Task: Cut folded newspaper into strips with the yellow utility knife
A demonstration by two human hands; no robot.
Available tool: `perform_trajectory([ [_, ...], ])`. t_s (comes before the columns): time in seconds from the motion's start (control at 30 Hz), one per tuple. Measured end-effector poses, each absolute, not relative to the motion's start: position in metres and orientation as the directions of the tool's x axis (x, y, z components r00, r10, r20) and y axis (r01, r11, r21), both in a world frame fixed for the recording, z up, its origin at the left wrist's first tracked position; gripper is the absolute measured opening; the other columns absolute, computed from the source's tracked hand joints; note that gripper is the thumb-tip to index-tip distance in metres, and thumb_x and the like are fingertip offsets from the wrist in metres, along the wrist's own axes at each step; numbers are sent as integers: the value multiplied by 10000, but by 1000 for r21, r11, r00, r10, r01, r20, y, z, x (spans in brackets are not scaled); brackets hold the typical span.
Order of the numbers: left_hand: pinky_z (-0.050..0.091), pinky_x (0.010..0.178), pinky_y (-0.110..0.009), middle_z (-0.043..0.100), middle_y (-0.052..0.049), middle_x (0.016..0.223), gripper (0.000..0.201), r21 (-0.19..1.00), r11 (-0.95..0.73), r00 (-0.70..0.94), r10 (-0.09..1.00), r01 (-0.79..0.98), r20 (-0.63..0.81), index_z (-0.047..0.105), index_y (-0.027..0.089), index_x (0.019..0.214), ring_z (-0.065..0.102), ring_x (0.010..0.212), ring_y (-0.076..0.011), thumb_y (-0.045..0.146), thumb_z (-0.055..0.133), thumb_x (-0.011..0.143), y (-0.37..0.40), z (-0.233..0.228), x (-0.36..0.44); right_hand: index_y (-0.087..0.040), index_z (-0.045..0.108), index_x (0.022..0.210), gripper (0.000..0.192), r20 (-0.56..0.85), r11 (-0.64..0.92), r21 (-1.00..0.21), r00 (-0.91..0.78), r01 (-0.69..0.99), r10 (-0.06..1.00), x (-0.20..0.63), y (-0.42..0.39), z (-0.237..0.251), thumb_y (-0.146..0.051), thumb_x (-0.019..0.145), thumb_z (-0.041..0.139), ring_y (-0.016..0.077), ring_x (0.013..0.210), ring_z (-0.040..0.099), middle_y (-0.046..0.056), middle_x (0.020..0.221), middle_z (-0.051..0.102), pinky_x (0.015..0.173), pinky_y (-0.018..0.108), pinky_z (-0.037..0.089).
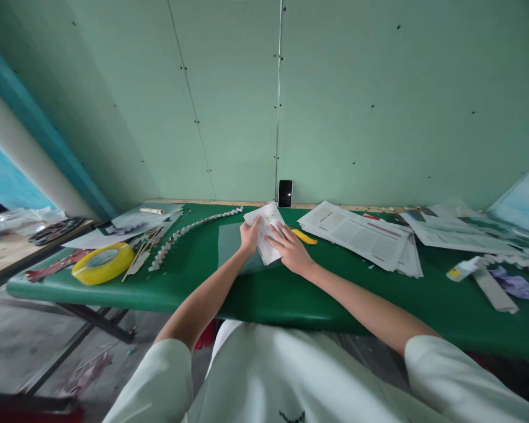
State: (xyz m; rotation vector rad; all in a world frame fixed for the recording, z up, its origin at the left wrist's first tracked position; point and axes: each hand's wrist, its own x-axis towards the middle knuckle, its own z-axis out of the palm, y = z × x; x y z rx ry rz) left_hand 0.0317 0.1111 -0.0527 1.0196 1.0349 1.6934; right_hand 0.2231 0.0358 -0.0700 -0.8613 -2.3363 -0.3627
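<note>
A folded sheet of printed paper [268,230] is held up over the middle of the green table. My left hand [249,236] grips its left edge, thumb on the front face. Across its right side lies my right hand [291,249], fingers spread and pressed on the paper. Beneath it, a translucent sheet [230,244] rests flat on the table. Just right of my right hand is a yellow curved object [305,237] whose kind I cannot make out. A stack of printed sheets [357,234] lies farther right.
A phone [285,194] leans against the wall behind the table [194,282]. On the left are a yellow tape roll [123,264], thin sticks [136,254] and a folded paper chain [189,229]. On the right are a glue bottle [462,269], a paper roll [495,289] and purple crumpled material [512,284].
</note>
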Motion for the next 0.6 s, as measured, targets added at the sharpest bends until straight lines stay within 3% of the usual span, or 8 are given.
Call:
perform_trajectory([
  [0.2, 579, 715, -317, 802, -143, 1040, 497, 932, -289, -290, 931, -220, 220, 772, 160, 966, 748, 902, -262, 592, 925, 774, 113, -52, 31, -253, 393, 1769, 911, 621, 743, 62, -608, 667, 494, 224, 37, -73, 34, 906, 453, 335, 1735, 74, 21, 1858, 203, 1389, 691, 267],
  [0.37, 577, 693, -308, 789, -130, 956, 595, 929, -276, -269, 941, -246, 208, 749, 151, 948, 750, 869, -260, 705, 894, 786, 114, -52, 29, -255, 164, 1829, 992, 627, 750, 64, -611, 658, 483, 227, 40, -77, 23, 919, 443, 336, 1732, 86, 43, 1865, 152, 1388, 676, 267],
  [0.47, 612, 718, -334, 804, -151, 994, 702, 896, -259, -236, 955, -361, 181, 760, 146, 990, 774, 903, -287, 835, 764, 850, 111, -51, 30, -253, 28, 1834, 979, 634, 746, 44, -596, 665, 494, 228, 39, -77, -38, 982, 460, 337, 1728, 130, 62, 1866, 153, 1388, 648, 283],
  [0.6, 637, 780, -360, 818, -156, 1014, 698, 857, -269, -209, 959, -441, 193, 775, 154, 1008, 789, 963, -311, 841, 704, 902, 107, -48, 32, -273, -54, 1827, 942, 626, 735, 18, -580, 678, 521, 228, 38, -77, -135, 1058, 473, 333, 1717, 203, 69, 1859, 201, 1387, 623, 292],
])
